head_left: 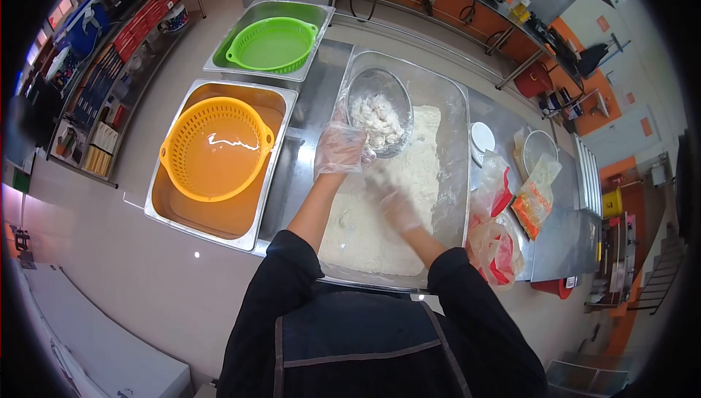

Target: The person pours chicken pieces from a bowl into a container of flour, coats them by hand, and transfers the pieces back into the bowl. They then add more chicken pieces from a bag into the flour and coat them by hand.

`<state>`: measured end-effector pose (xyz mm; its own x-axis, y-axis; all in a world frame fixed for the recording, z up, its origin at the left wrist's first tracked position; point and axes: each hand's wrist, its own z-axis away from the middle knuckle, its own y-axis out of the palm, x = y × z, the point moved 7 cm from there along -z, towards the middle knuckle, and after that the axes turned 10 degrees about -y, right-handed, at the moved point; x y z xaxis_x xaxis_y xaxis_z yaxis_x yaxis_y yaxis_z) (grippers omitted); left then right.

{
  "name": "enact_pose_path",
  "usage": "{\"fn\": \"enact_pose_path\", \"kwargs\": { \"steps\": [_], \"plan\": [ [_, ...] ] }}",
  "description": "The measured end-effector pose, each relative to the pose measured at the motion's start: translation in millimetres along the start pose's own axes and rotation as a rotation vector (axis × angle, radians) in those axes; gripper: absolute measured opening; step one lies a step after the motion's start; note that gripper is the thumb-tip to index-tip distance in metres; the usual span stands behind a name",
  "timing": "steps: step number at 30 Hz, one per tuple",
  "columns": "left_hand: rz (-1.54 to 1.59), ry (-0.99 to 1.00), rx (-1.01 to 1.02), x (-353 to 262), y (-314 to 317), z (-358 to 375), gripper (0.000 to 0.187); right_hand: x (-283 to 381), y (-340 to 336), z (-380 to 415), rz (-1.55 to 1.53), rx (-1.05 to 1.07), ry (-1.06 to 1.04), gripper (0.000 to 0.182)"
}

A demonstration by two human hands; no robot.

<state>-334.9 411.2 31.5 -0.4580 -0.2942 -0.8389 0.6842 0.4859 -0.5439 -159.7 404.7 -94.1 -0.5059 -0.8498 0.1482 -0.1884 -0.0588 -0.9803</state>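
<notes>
My left hand point(340, 148), in a clear plastic glove, grips the near left rim of a metal bowl point(406, 98). Floured, lumpy pieces point(378, 119) lie in the bowl, which is tilted over a large metal tray point(456, 201). White flour point(365, 241) covers much of the tray's bottom. Just below the bowl, over the flour, is my right hand point(395, 204), also gloved. Motion smears its fingers, so their pose and anything in them cannot be made out.
Left of the tray, an orange basket point(174, 164) sits in a metal pan of orange liquid. Behind it, a green basket point(244, 36) stands in another pan. At right are a white scale point(482, 137), plastic bags point(491, 252) and a round sieve point(540, 151).
</notes>
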Motion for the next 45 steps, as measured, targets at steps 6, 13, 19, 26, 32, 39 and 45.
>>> {"fn": "enact_pose_path", "kwargs": {
  "steps": [6,13,19,26,32,39,45],
  "plan": [
    [0.086,-0.078,0.077,1.2,-0.2,0.0,0.051,-93.1,-49.8,-0.1,-0.027,0.051,0.353,0.033],
    [-0.34,0.287,-0.157,-14.6,0.2,8.9,0.028,-38.7,-42.5,-36.3,0.241,0.199,0.165,0.026],
    [-0.296,0.141,-0.021,-16.6,-4.5,7.6,0.031,-18.8,-86.0,-33.9,0.077,0.068,0.231,0.024],
    [-0.114,0.028,0.074,-2.5,2.9,-1.1,0.047,39.1,-38.0,-29.9,-0.797,0.184,0.043,0.028],
    [0.136,0.052,-0.022,3.6,2.6,-2.0,0.051,80.7,26.3,-12.5,-0.259,0.386,-0.268,0.039],
    [-0.054,0.137,-0.112,-5.6,-4.4,3.3,0.033,12.4,24.7,-5.4,-0.642,0.334,0.057,0.037],
    [-0.383,0.296,-0.224,-16.3,-1.8,7.5,0.016,-26.2,-55.5,5.5,-0.396,0.277,0.191,0.037]
  ]
}}
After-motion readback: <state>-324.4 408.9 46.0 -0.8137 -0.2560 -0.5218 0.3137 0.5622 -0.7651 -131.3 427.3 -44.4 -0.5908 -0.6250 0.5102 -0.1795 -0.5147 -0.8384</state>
